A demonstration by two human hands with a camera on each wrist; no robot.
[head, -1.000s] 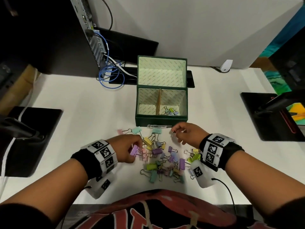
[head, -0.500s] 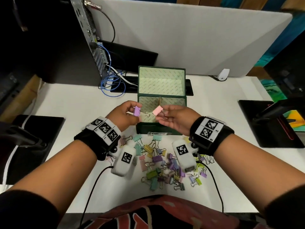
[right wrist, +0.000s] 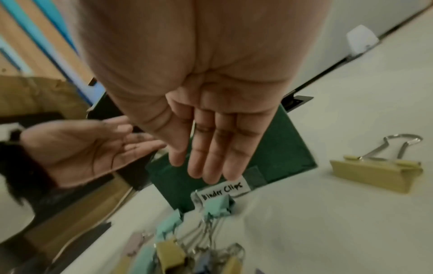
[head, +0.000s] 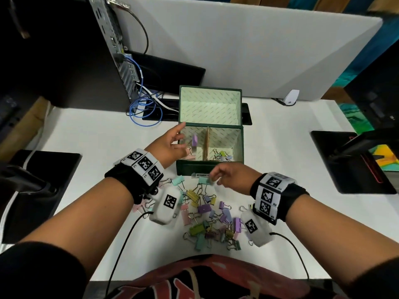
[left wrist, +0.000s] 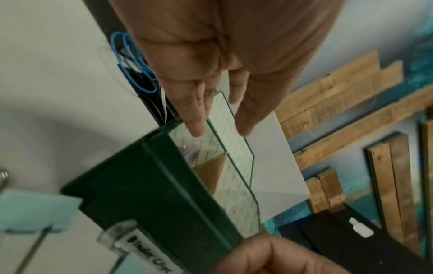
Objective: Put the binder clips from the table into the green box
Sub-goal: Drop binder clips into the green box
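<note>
The green box (head: 210, 169) stands open at the table's middle, lid up, with a divider. My left hand (head: 180, 137) hovers open over its left compartment, where a purple clip (head: 194, 140) shows in mid-air above a pink clip (head: 190, 156). The right compartment holds several clips (head: 222, 155). My right hand (head: 216, 176) is open, empty, just above the "Binder Clips" label (right wrist: 222, 191) and a teal clip (right wrist: 218, 205). The pile of pastel binder clips (head: 207, 214) lies between my wrists. In the left wrist view, my left hand (left wrist: 220, 129) has straight fingers over the box (left wrist: 140, 185).
A computer tower with blue cables (head: 146, 108) stands at the back left, against a white partition (head: 237, 50). Black pads lie at the left (head: 38, 190) and right (head: 345, 160) table edges. A lone yellow clip (right wrist: 374, 172) lies right of the box.
Half a second ago each hand pinched a clip over the box. Both have let go; the purple and pink clips are in the left compartment, and my right hand has dropped toward the pile.
</note>
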